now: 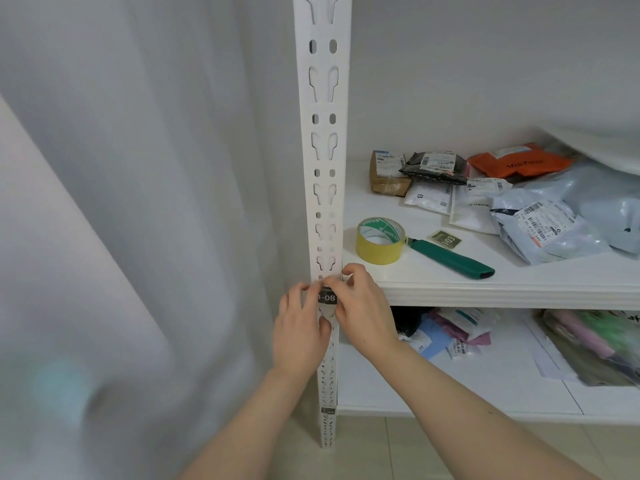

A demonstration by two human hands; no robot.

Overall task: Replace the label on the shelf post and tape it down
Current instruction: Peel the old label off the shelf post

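While two hands (299, 336) (365, 318) hold one label (327, 298), one tape roll (379, 253).

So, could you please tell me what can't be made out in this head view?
- Head view: the label's left edge and first character, covered by the left hand; its top edge, by the right hand.
- Head view: whether it is stuck down yet, and how the hands grip it; the fingers hide that.
- Head view: the small label low on the shelf post, too small to read.
- Head view: print on the parcels, too small.
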